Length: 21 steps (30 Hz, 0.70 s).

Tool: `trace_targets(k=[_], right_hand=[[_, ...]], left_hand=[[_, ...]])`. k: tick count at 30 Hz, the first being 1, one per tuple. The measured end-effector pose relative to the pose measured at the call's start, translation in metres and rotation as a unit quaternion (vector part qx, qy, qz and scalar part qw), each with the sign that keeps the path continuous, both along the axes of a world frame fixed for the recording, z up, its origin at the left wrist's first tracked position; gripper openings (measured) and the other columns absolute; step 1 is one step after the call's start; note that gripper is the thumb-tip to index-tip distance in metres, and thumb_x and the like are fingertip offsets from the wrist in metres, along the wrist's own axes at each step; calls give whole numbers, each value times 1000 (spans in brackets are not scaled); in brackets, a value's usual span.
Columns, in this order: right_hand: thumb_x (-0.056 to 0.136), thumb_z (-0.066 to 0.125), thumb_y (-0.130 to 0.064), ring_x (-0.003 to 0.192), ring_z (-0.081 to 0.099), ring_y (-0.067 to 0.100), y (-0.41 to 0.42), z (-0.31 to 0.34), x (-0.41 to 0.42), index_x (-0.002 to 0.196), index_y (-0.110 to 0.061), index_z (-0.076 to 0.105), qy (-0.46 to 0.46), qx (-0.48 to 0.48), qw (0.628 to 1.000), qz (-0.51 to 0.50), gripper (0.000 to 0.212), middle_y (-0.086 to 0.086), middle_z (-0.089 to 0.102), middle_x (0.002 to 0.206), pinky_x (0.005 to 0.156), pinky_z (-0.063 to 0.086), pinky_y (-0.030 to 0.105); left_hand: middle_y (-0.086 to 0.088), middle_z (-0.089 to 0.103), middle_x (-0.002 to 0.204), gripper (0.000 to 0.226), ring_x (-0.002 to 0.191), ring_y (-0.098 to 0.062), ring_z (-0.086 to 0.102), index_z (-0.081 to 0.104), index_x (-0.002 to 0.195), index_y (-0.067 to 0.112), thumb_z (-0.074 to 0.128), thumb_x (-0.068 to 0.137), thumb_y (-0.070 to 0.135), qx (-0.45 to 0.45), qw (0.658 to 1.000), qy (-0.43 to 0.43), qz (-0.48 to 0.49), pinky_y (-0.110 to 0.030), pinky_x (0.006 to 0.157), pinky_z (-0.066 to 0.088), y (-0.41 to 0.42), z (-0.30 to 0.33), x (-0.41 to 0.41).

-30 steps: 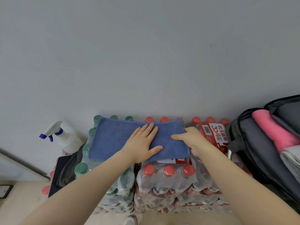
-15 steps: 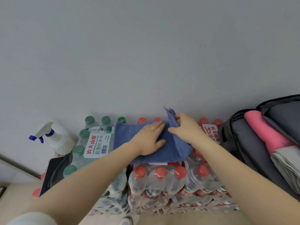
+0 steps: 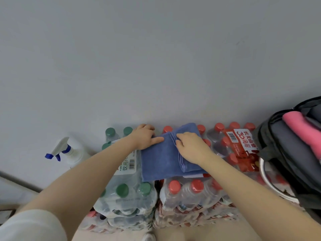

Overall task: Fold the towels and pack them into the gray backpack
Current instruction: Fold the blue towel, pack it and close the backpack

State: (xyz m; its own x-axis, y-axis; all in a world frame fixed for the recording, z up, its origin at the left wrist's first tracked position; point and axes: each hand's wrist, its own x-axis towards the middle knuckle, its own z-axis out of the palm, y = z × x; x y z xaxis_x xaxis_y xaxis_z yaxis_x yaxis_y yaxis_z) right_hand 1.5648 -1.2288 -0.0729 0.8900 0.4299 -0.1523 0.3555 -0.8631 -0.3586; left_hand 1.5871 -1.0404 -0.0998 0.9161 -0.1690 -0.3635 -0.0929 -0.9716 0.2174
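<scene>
A white spray bottle (image 3: pixel 69 150) with a blue trigger stands at the far left by the wall. Next come shrink-wrapped packs of green-capped bottles (image 3: pixel 125 185). The left hand (image 3: pixel 145 138) rests at the far left corner of the blue towel (image 3: pixel 161 160), fingers fairly straight and pointing right onto the cloth. The towel lies folded across the green-capped and red-capped bottles (image 3: pixel 189 190). The right hand (image 3: pixel 190 146) presses flat on its upper folded layer, fingers spread. At the far right, the gray backpack (image 3: pixel 284 153) lies open with a pink towel (image 3: pixel 302 131) inside.
</scene>
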Motion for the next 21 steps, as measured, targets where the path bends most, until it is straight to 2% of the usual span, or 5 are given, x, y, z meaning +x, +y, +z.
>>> trace_targets(k=[4, 7, 13, 19, 21], right_hand=[[87, 46, -21, 87, 61, 25, -6, -10, -4, 90, -11, 67, -176, -156, 972, 12, 24, 5, 63, 96, 58, 44, 30], [82, 36, -37, 88, 67, 24, -7, -30, -11, 91, -16, 72, -204, -156, 966, -15, 43, 4, 70, 95, 78, 55, 36], [86, 31, -40, 108, 64, 20, -5, -40, -12, 110, -17, 69, -179, -149, 971, -62, 50, 4, 68, 115, 91, 48, 46], [87, 28, -40, 114, 60, 25, -3, -42, -10, 115, -15, 66, -182, -124, 973, -73, 54, 8, 65, 121, 96, 43, 51], [87, 19, -45, 125, 51, 26, -2, -41, -10, 125, -15, 59, -162, -101, 979, -66, 63, 8, 57, 132, 106, 33, 49]], left_hand=[[-12, 60, 112, 62, 109, -29, 52, 63, 85, 6, 61, 66, 64, -118, 992, 35, 26, -35, 88, 41, 2, 13, 7], [-6, 57, 73, 39, 70, -23, 54, 56, 73, 9, 73, 71, 44, -203, 978, 17, 49, -30, 60, 38, 7, 27, 2], [-1, 64, 71, 15, 55, -7, 58, 61, 87, 12, 67, 83, 25, -302, 896, 284, 160, -15, 54, 50, 32, 37, -23], [-1, 62, 74, 11, 61, -11, 60, 56, 97, 16, 46, 93, 14, -472, 836, 163, 228, -22, 60, 51, 13, 38, -43], [-2, 57, 69, 12, 51, -10, 55, 54, 93, 18, 42, 95, 17, -513, 818, 124, 228, -20, 50, 47, 0, 45, -45]])
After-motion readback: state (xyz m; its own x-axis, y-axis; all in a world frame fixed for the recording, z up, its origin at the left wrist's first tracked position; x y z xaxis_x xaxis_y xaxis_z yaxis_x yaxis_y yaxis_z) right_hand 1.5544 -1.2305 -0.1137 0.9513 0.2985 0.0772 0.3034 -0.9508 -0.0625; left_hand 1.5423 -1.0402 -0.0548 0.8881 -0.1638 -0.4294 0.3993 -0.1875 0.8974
